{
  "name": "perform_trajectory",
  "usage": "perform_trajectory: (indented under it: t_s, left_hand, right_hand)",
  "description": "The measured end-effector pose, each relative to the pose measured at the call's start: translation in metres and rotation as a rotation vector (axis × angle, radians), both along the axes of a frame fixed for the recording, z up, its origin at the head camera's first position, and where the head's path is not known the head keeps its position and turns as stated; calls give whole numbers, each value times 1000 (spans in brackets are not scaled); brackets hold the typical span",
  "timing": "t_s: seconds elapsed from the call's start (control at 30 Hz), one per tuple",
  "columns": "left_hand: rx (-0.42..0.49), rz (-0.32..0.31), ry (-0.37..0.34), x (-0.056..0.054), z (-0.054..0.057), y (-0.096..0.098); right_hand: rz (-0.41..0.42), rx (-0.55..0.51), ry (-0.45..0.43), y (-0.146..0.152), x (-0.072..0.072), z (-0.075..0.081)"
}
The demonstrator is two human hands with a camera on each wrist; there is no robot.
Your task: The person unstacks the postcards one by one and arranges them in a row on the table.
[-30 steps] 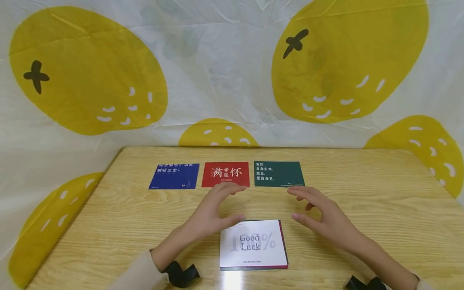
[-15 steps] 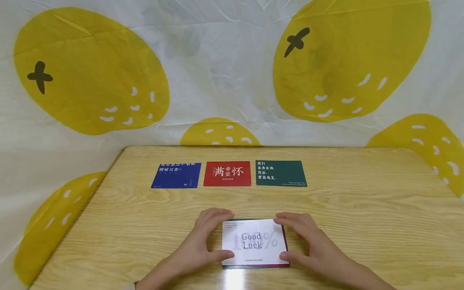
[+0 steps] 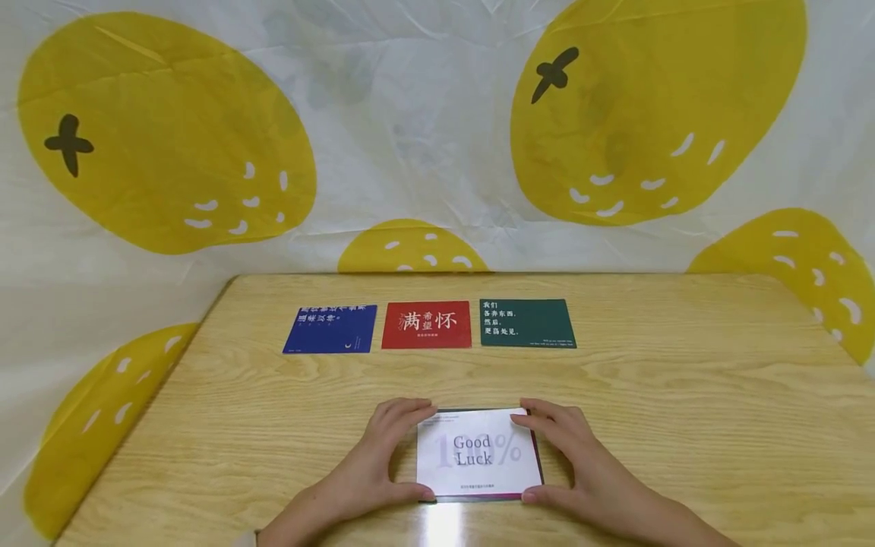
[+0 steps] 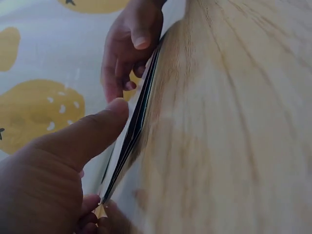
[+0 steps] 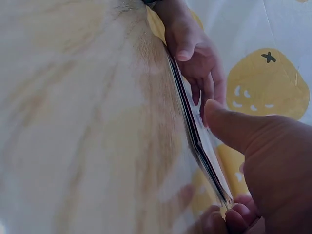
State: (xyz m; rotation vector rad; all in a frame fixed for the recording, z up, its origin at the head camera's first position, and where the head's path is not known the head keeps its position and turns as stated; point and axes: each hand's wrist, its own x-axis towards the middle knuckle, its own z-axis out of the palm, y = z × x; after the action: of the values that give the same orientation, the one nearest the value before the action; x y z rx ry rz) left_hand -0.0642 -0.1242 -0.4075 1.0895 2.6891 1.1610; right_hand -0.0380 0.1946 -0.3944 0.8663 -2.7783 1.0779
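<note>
A small stack of postcards [image 3: 478, 475] lies on the wooden table, a white "Good Luck" card on top. Magenta and dark edges peek out below it at the right and near sides. My left hand [image 3: 372, 460] holds the stack's left end, thumb at the near corner and fingers at the far corner. At the right end, my right hand [image 3: 581, 467] does the same, one finger lying over the top card's far right corner. In the left wrist view, layered card edges [image 4: 139, 114] show slight gaps between them. My left thumb [image 4: 105, 122] stands close to that near edge.
Three postcards lie in a row farther back: a blue one [image 3: 331, 330], a red one [image 3: 427, 325] and a dark green one [image 3: 528, 324]. Behind the wooden table [image 3: 683, 380] hangs a white cloth [image 3: 410, 114] printed with yellow fruit.
Both hands have come down and inward from above the stack to its two ends. Over the last half second the thumbs shifted from the top card to the near corners.
</note>
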Motion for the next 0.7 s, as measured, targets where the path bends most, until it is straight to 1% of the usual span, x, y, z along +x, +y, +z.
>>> perform_trajectory:
  t_s: [0.07,0.13,0.3,0.57,0.7]
  left_hand:
    - [-20,4,6,0,0,0]
    - [-35,8,11,0,-1,0]
    - [-57,9,40,0,-2,-1]
    - [-69,-11,63,1,-1,0]
    - [-73,-9,67,1,0,0]
  right_hand:
    - [-23,33,-27,0,0,1]
    - [-31,52,-33,0,0,1]
    - [-13,29,3,0,0,1]
    - [-35,60,-21,1,-1,-1]
    - [-39,57,-33,0,-2,-1]
